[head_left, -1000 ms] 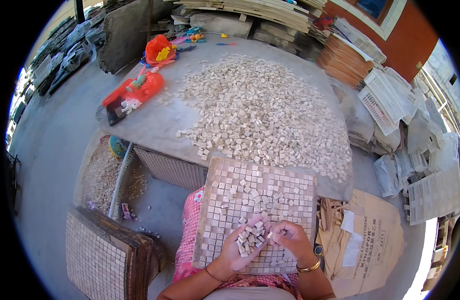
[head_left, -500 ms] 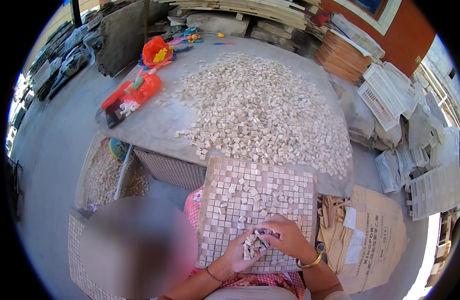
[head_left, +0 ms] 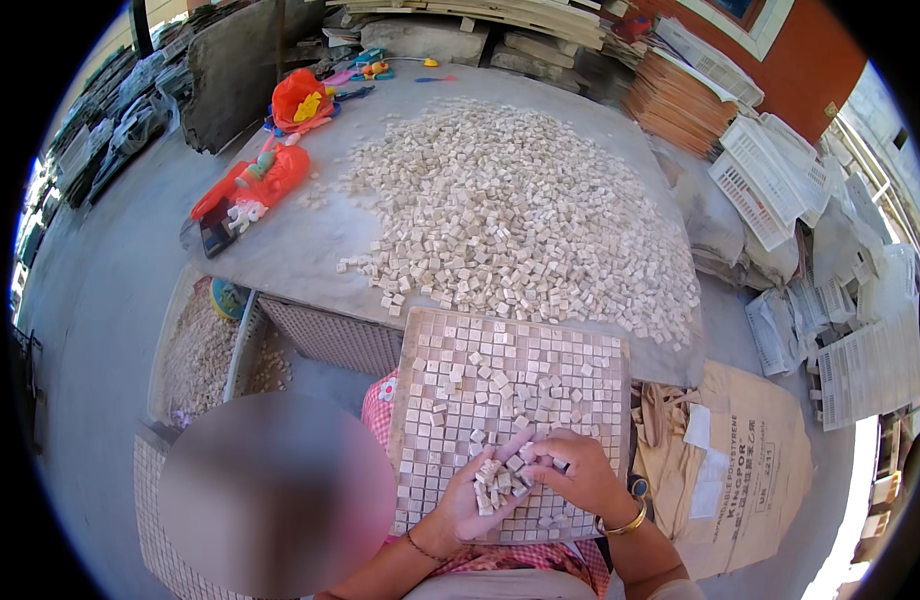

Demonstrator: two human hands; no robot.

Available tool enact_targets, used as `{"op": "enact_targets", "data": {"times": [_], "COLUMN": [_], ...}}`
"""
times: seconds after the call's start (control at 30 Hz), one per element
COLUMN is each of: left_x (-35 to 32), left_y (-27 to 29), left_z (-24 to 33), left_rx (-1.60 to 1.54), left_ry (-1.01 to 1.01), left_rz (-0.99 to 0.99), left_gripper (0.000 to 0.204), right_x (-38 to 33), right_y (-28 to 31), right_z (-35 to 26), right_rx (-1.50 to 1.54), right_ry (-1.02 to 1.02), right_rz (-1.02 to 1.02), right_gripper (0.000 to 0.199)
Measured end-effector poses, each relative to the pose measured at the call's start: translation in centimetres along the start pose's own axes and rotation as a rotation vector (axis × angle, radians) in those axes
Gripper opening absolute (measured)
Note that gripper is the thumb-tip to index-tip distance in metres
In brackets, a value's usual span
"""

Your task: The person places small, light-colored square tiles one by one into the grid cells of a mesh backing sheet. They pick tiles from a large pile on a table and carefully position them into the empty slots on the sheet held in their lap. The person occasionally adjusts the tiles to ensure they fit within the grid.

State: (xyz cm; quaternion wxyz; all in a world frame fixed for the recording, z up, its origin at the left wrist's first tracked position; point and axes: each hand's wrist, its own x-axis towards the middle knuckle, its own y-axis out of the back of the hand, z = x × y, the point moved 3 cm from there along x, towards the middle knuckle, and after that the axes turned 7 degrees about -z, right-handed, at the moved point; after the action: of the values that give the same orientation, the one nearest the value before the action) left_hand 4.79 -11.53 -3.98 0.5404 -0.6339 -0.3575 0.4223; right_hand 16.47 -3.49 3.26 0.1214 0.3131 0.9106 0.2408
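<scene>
1. Several small cream stone mosaic cubes [head_left: 498, 485] lie cupped in the left hand [head_left: 477, 500], palm up and loosely curled, just above the near edge of the grid tray [head_left: 590, 360].
2. Right hand [head_left: 580, 477] rests beside that handful, fingers bent and pinched over the cubes; whether it grips one I cannot tell.
3. Judging by their look, the cubes are light, hard and stiff, easily spilled, best pinched singly by opposite sides between thumb and forefinger.
4. The grid tray, partly filled with set cubes and a few loose ones, lies tilted from the lap onto the worktop [head_left: 300, 240] edge.
5. Beyond the tray, a wide heap of loose cubes [head_left: 520, 215] covers the worktop.
6. Far left of the tray, red and orange toys [head_left: 255, 185] sit on the worktop.
7. Right of the tray, a printed paper sack [head_left: 750, 450] lies on the floor.
8. Left of the tray, a bin of pale chips [head_left: 195, 350] stands below the worktop.
</scene>
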Motion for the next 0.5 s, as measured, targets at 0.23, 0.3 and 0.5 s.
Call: {"op": "enact_targets", "data": {"times": [0.23, 0.3, 0.5], "left_x": [-0.4, -0.5, 0.2], "left_y": [1.7, 2.6, 0.3], "left_z": [-0.4, -0.6, -0.1], "left_rx": [0.100, 0.046, -0.125], "left_ry": [0.027, 0.019, -0.022], "left_rz": [0.084, 0.196, -0.092], "left_gripper": [0.053, 0.053, 0.059], "right_x": [0.6, 1.1, -0.7], "right_y": [-1.5, -1.3, 1.1], "right_z": [-1.5, -1.1, 0.7], "right_rx": [-0.390, -0.361, 1.146], "right_ry": [-0.113, -0.134, -0.133], "right_rz": [-0.084, -0.143, -0.107], "right_gripper": [0.018, 0.017, 0.028]}}
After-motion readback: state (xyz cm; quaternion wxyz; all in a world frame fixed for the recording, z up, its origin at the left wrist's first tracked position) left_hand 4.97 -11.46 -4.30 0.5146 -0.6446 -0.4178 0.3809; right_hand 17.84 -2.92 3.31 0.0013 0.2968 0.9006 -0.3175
